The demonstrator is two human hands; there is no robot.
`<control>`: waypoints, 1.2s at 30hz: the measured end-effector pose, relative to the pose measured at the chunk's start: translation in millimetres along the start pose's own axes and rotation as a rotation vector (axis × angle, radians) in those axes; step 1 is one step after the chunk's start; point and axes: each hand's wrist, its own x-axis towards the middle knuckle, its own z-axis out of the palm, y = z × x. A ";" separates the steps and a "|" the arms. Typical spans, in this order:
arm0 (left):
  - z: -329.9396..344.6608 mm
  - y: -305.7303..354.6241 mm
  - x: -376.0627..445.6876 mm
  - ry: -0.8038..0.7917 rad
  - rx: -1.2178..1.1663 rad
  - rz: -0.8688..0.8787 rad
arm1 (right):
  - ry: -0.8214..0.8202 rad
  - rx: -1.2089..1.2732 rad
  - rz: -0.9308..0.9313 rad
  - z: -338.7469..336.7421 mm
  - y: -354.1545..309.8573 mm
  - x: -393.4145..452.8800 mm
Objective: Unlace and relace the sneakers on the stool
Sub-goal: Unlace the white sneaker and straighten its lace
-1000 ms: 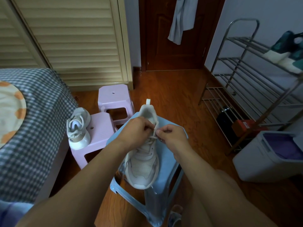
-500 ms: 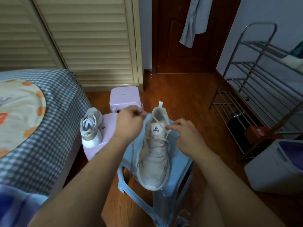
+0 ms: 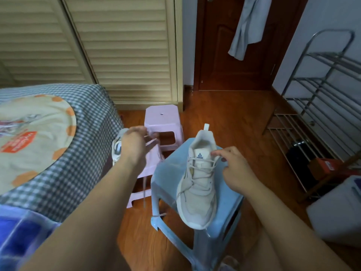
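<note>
A pale beige sneaker (image 3: 199, 190) lies on a light blue plastic stool (image 3: 168, 173), toe toward me, tongue upright. My left hand (image 3: 134, 145) is raised to the left of the stool and pinches a loose end of the lace (image 3: 144, 190), which hangs down past the stool's edge. My right hand (image 3: 232, 165) sits at the shoe's right side and pinches the lace at the top eyelets. A second white sneaker (image 3: 117, 147) stands on a pink stool (image 3: 150, 165) behind my left hand, mostly hidden by it.
Another pink stool (image 3: 164, 118) stands farther back by the louvred doors. A bed with a checked cover (image 3: 58, 153) fills the left. At the right are a metal shoe rack (image 3: 320, 106) and a white bin (image 3: 338, 210). Wooden floor lies between.
My left hand has pulled the lace end out and away to the left, and the knot is undone. My right hand has stayed at the top eyelets. The view has shifted left.
</note>
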 end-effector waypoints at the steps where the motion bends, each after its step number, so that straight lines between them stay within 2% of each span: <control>1: 12.4 -1.2 -9.5 -0.076 -0.013 0.042 | 0.017 -0.013 -0.021 0.3 -3.7 -2.2; 3: 30.5 -4.5 -24.7 -0.152 0.220 0.239 | 0.035 -0.053 -0.096 1.2 -9.1 -5.3; 6: 22.7 -2.8 -17.8 -0.167 0.792 0.631 | -0.026 -0.193 -0.084 -1.2 -6.4 -4.7; 7: 15.2 0.6 -12.3 -0.099 0.931 0.731 | -0.044 -0.233 -0.040 -3.5 -2.8 -3.6; 9: -4.2 12.5 2.0 0.127 1.056 0.810 | -0.044 -0.282 0.003 -8.5 5.0 -1.2; 10: -14.8 19.8 8.4 0.249 1.043 0.808 | -0.032 -0.296 -0.009 -9.5 7.8 0.2; 12: -32.6 25.1 19.2 0.383 1.050 0.792 | -0.029 -0.333 -0.082 -8.6 8.9 2.3; 14: -41.3 20.8 23.5 0.368 1.140 0.772 | -0.016 -0.365 -0.133 -3.3 8.7 4.3; 17: -39.5 11.0 20.9 0.238 1.121 0.646 | -0.005 -0.343 -0.101 -2.4 9.4 7.3; 19: -34.8 7.8 19.5 0.155 0.944 0.532 | 0.010 -0.293 -0.071 -3.8 6.4 7.9; 23: -15.5 14.7 -11.6 -0.156 0.496 0.343 | 0.216 0.030 -0.170 -4.6 -26.1 0.9; 25: -2.0 18.5 -37.1 -0.360 0.398 0.324 | 0.137 0.278 -0.176 -6.8 -48.9 -8.0; 27: 10.5 18.8 -55.5 -0.514 0.363 0.352 | -0.069 0.582 -0.164 -10.9 -74.5 -11.7; 30: 23.2 13.5 -66.6 -0.539 0.480 0.470 | -0.231 0.907 -0.098 -14.8 -92.7 -7.5; 31: 26.5 11.3 -68.8 -0.532 0.504 0.472 | -0.233 0.902 -0.076 -15.6 -93.1 -6.9; 33: 31.8 4.3 -69.6 -0.499 0.558 0.453 | -0.163 0.731 -0.042 -16.5 -82.0 -3.3; 36: 34.4 -14.2 -55.2 -0.334 0.721 0.342 | 0.101 0.263 -0.001 -29.6 -57.9 15.7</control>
